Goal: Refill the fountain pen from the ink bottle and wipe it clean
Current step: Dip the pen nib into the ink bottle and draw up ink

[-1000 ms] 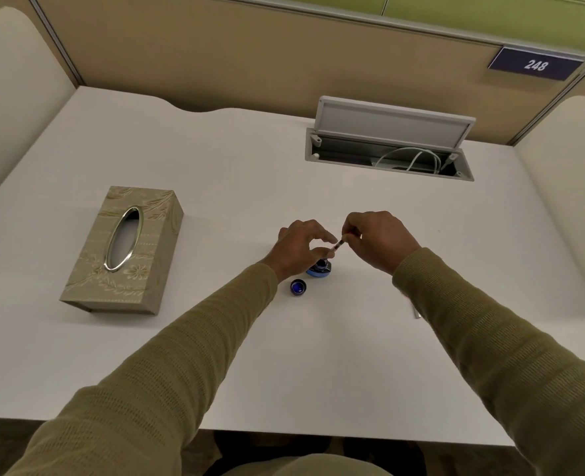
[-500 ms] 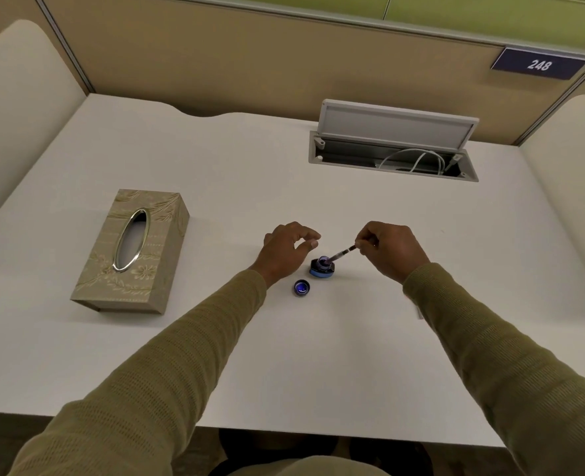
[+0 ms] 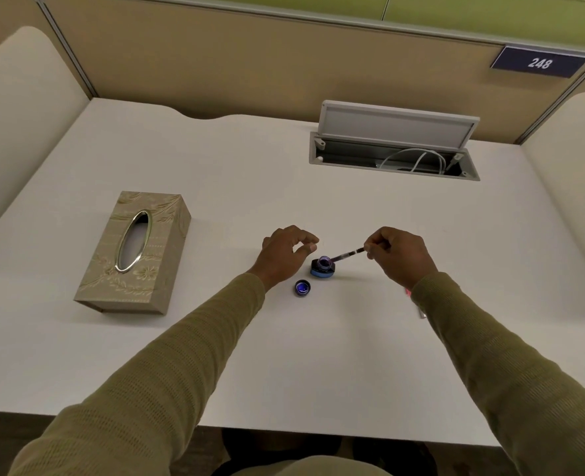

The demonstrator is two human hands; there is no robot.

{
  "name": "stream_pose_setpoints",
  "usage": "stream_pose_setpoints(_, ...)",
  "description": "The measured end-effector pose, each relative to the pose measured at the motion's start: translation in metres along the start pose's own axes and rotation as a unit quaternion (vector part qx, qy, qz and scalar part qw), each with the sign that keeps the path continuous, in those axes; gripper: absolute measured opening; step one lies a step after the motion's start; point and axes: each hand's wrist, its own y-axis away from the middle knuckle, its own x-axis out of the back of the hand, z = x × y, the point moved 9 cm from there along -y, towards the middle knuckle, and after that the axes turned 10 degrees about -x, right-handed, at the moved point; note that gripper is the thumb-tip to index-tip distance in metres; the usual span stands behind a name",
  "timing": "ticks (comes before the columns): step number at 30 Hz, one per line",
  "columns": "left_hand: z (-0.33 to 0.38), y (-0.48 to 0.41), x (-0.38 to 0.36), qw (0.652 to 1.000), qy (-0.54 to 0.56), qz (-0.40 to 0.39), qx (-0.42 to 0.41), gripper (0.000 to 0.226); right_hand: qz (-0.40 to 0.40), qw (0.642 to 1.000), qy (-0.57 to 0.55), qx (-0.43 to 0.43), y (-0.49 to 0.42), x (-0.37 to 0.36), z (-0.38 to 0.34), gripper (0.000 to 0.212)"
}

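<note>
Our right hand (image 3: 399, 254) pinches the pen (image 3: 347, 254), tip in the open bottle (image 3: 322, 267) on the table (image 3: 215, 173). Our left hand (image 3: 284, 254) hovers beside, loosely curled, holding nothing; cap (image 3: 302, 287) nearby.

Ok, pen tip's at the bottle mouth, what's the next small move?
Probably lower the pen tip further into the open ink bottle. The right hand holds it slanted at the mouth; the left hand hovers beside the bottle, free to steady it.

- Left sleeve (image 3: 167, 379): olive-khaki knit with a fine ribbed, waffle-like texture, ending at the wrist.
- Right sleeve (image 3: 511, 365): same knit and colour.
- Both hands bare.
</note>
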Motion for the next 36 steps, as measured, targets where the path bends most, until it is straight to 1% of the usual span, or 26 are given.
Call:
stream_pose_setpoints(6, 0.001, -0.001, -0.001, 1.000, -0.005, -0.001, -0.002, 0.016, 0.002, 0.999, -0.039, -0.026, 0.000, -0.002, 0.015, 0.012)
stream_pose_setpoints(11, -0.002, -0.002, 0.000, 1.000, -0.009, -0.005, 0.002, 0.018, -0.007, 0.989, -0.123, -0.082, 0.002, -0.007, 0.036, 0.012)
stream_pose_setpoints(15, -0.005, -0.004, 0.001, 1.000, 0.003, 0.000, 0.006, 0.021, -0.032, 0.968, -0.207, -0.140, 0.002, -0.017, 0.058, 0.012)
stream_pose_setpoints(19, -0.005, -0.005, 0.002, 1.000, 0.003, 0.003, 0.002, 0.024, -0.074, 0.932, -0.301, -0.187, 0.006, -0.032, 0.077, 0.012)
stream_pose_setpoints(23, -0.006, -0.005, 0.002, 1.000, 0.002, -0.005, 0.010, 0.026, -0.115, 0.892, -0.382, -0.213, 0.014, -0.045, 0.084, 0.014)
stream_pose_setpoints(27, -0.004, -0.003, 0.001, 1.000, -0.005, -0.009, 0.007, 0.025, -0.142, 0.849, -0.457, -0.222, 0.019, -0.054, 0.079, 0.013)
stream_pose_setpoints(36, 0.021, 0.001, -0.007, 0.999, 0.008, -0.018, -0.025, 0.020, -0.201, 0.757, -0.577, -0.229, 0.032, -0.074, 0.046, 0.012)
